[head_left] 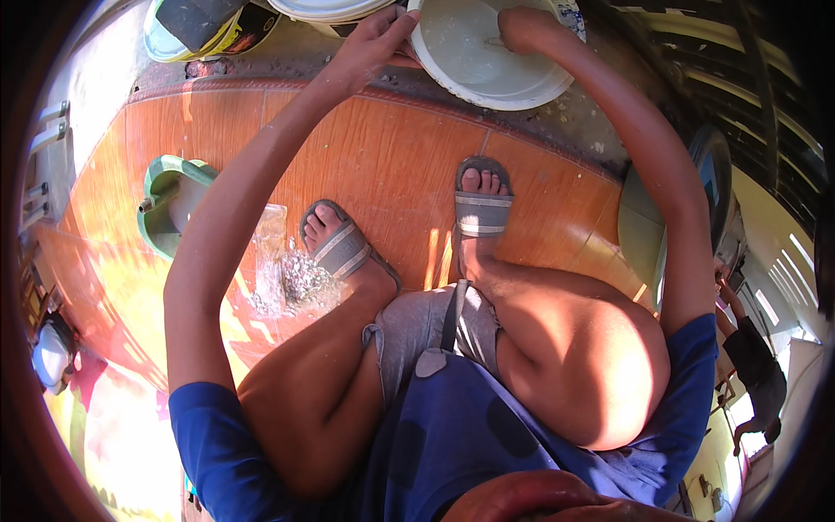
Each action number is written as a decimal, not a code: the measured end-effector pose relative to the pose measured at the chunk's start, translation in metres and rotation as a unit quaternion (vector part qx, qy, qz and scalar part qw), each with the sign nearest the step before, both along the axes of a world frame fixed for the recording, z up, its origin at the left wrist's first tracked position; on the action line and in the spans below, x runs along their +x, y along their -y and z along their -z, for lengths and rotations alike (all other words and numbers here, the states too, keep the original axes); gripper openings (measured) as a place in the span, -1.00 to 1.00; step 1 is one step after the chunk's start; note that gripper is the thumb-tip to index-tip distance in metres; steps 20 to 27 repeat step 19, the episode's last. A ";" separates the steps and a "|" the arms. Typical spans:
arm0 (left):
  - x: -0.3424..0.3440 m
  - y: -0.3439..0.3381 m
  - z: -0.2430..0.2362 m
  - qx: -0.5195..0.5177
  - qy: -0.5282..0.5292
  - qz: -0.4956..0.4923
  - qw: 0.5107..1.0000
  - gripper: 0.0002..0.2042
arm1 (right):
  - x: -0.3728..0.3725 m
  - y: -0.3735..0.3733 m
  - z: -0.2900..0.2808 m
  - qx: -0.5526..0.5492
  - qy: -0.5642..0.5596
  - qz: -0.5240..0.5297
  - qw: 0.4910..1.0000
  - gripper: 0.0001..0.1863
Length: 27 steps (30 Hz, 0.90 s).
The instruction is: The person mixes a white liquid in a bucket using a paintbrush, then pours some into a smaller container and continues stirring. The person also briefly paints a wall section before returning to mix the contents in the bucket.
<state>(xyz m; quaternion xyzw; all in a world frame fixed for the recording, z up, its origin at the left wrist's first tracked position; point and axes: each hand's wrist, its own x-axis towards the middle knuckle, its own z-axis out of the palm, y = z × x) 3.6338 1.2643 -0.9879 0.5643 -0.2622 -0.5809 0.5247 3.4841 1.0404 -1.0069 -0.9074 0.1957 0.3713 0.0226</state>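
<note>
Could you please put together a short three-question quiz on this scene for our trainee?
1. True or false: the left hand grips the rim of the white bucket.
2. Where is the right hand? A) on a knee B) inside the bucket C) on the green basin
3. What footwear is on the tiled floor?

Key: 1 true. 2 B. 3 Grey sandals, one on each foot.
</note>
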 end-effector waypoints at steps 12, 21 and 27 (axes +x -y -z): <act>0.000 0.000 0.000 -0.005 0.009 0.007 1.000 -0.60 | 0.020 -0.013 0.021 0.087 0.069 0.029 0.993 -0.69; 0.000 0.000 -0.003 -0.008 0.012 0.010 1.000 -0.59 | 0.017 0.006 0.033 -0.016 0.146 0.103 0.984 -0.73; 0.000 0.000 -0.003 -0.008 0.012 0.010 1.000 -0.59 | 0.017 0.006 0.033 -0.016 0.146 0.103 0.984 -0.73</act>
